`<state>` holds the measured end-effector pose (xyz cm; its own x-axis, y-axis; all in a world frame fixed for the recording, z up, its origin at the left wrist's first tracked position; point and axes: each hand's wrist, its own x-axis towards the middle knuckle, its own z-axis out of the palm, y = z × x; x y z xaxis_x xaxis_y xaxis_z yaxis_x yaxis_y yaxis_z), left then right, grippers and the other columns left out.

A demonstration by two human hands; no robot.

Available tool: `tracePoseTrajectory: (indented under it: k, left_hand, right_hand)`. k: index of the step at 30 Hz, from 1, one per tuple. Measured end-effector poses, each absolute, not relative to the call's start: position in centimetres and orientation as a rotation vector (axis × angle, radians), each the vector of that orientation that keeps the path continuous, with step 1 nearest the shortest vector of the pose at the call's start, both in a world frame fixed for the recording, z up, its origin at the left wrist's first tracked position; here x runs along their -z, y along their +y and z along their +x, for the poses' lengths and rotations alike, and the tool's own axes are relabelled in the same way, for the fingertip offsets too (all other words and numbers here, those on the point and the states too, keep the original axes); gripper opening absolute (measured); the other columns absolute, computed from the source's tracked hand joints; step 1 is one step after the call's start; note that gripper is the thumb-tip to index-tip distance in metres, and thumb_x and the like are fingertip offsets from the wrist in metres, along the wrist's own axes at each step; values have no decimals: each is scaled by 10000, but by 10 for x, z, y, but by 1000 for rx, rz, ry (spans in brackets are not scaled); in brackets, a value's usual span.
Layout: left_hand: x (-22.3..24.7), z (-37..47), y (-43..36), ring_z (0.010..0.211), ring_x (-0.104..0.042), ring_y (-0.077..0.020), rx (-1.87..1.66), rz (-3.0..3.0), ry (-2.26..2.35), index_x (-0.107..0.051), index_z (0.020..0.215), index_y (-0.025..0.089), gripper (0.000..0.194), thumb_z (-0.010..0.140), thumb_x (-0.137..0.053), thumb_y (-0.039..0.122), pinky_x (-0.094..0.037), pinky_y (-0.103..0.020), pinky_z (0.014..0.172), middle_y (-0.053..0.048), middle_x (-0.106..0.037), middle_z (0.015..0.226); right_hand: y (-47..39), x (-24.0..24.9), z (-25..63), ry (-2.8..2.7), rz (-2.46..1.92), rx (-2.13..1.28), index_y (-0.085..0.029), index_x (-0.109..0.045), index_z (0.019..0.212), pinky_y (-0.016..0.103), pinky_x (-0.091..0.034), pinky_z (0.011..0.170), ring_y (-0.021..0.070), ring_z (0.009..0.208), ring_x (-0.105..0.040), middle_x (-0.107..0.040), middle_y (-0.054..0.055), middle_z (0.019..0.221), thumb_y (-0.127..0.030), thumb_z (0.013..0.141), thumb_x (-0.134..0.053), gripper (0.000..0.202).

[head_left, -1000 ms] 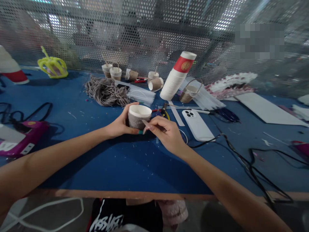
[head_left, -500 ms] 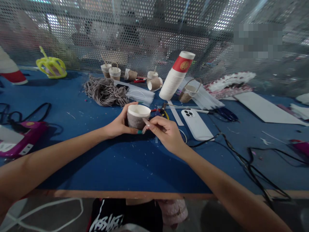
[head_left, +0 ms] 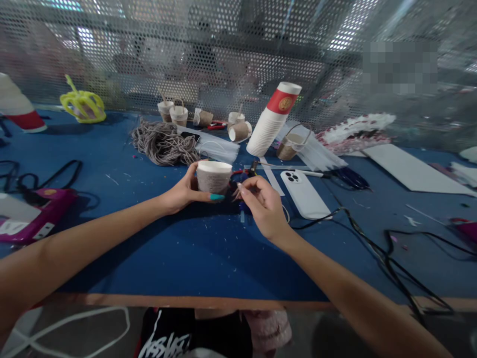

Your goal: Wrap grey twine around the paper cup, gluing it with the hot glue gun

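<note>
A white-rimmed paper cup (head_left: 213, 178), its side covered with grey-brown cord, sits in the grip of my left hand (head_left: 183, 193). That thumb lies across the cup's lower front and the fingers wrap behind, partly hidden. Just right of the cup, apart from it, my right hand (head_left: 264, 205) has thumb and fingertips pinched together. What they hold, if anything, is too small to make out. Behind the cup lies a loose bundle of grey-brown cord (head_left: 164, 143). Tools with red and yellow handles are partly covered behind my right fingers.
A tall stack of paper cups (head_left: 267, 127) leans at the back. Several small cord-wrapped cups, such as a handled one (head_left: 288, 145), stand near the mesh. A white phone (head_left: 303, 194), black cables (head_left: 367, 238) and a purple device (head_left: 55, 206) lie around on the blue table (head_left: 186, 263).
My right hand has drawn back from the cup's side, slightly to the right. The cup has tilted in my left hand, showing less of its inside. The view has shifted a little.
</note>
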<state>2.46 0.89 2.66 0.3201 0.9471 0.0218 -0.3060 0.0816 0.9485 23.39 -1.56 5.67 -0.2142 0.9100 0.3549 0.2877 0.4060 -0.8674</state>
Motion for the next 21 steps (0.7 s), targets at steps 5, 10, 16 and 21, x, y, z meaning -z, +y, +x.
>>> tracePoseTrajectory:
  k: [5, 10, 16, 21]
  left_hand:
    - [-27, 22, 9, 1131, -670, -308, -992, 982, 684, -528, 1187, 207, 767, 520, -903, 156, -550, -471, 1003, -83, -700, 1139]
    - [-28, 20, 5, 1156, -675, -329, -816, 986, 531, -599, 1223, 201, 691, 589, -872, 181, -512, -480, 1046, -109, -729, 1165]
    - [-24, 23, 3, 1288, -598, -345, -868, 1025, 537, -561, 1286, 214, 755, 606, -888, 221, -450, -495, 1131, -130, -670, 1304]
    - [-22, 26, 3, 1281, -592, -384, -921, 1005, 636, -543, 1279, 206, 818, 567, -928, 318, -517, -525, 1055, -150, -660, 1300]
  right_hand:
    - [-18, -47, 231, -1692, -1055, -932, -234, -516, 1146, 462, -542, 995, 245, 1125, -634, -600, 131, 1247, -460, 829, -711, 435]
    - [-21, -48, 230, -1914, -1099, -825, -234, -637, 1223, 594, -433, 1113, 339, 1311, -522, -627, 140, 1332, -518, 821, -714, 498]
    - [-21, -48, 233, -1896, -1055, -894, -286, -700, 1244, 605, -383, 1162, 323, 1370, -484, -663, 89, 1340, -574, 859, -662, 482]
    - [-24, -46, 233, -1923, -997, -943, -318, -622, 1365, 599, -344, 1198, 316, 1422, -437, -595, 60, 1452, -559, 866, -663, 555]
